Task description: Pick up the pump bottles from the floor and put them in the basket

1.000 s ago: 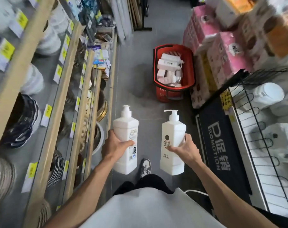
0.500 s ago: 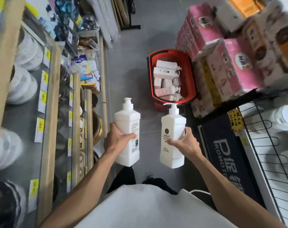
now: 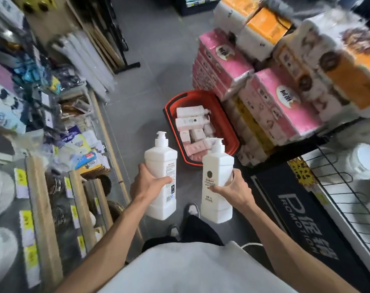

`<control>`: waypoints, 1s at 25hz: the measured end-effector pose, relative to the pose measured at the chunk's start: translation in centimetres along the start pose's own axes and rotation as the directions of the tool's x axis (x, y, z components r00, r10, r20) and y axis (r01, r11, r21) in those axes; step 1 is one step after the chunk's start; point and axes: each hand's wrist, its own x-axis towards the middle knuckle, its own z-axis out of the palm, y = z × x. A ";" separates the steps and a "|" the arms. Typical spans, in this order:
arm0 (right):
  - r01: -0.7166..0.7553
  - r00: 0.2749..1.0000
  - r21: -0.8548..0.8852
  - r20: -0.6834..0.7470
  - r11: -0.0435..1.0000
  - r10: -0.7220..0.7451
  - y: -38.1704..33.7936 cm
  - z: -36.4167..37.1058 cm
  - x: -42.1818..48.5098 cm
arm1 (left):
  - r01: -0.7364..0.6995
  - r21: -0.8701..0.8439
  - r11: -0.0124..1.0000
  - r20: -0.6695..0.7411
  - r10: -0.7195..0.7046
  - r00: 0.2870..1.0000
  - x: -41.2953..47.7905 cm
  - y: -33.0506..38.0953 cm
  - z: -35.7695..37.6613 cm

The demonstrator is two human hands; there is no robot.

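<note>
- Since the earlier frames the red shopping basket [image 3: 228, 127] has come nearer and now sits just beyond the two carried bottles. The person has walked up the aisle towards it, and the view has tipped further forward over the stock.
- The left hand [image 3: 150, 183] grips the left pump bottle [image 3: 161, 159] round its middle, thumb across the label side. It holds the bottle upright, clear of the grey floor [image 3: 141, 98].
- The right hand [image 3: 232, 192] is wrapped the same way round the right pump bottle [image 3: 217, 166], also upright. Its pump head overlaps the near end of the basket in the view, but I cannot tell whether it is truly over the rim.
- The two hands are apart, each with its own bottle, and the bottles do not touch.
- The basket stands on the floor against the stacked pink tissue packs [image 3: 222, 66]. It already holds a heap of loaded bottles [image 3: 190, 121] lying on their sides, white ones at the far end and pink ones nearer.
- Done, as I judge it: both bottles are off the floor, and a fair number went in before them.
- Left to do: close the last stretch, lower each bottle over the rim and let go.
- No other pump bottle shows on the visible floor, so these may be the last pair. The floor under and behind the person is hidden.
- The heap looks high at the near end, so the newcomers will probably have to lie on top.
</note>
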 end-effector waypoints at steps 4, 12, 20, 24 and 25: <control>-0.035 0.999 0.031 -0.004 0.999 0.035 -2.5 -1.5 4.1 | -0.058 0.037 0.998 0.060 0.056 0.997 4.4 5.1 -0.2; -0.091 0.994 0.143 -0.054 0.986 0.099 -6.8 -5.2 13.8 | -0.077 0.083 0.994 0.103 0.068 0.992 13.2 13.6 0.8; -0.202 0.964 0.245 -0.122 0.948 0.237 -10.8 -7.3 18.8 | -0.216 0.064 0.974 0.298 0.188 0.936 22.7 21.4 3.4; -0.325 0.899 0.373 -0.163 0.869 0.406 -13.4 -6.1 19.5 | -0.305 0.126 0.944 0.468 0.215 0.857 28.7 24.9 4.5; -0.351 0.879 0.408 -0.168 0.843 0.447 -14.1 -5.7 19.5 | -0.335 0.152 0.930 0.506 0.218 0.834 30.1 25.6 4.5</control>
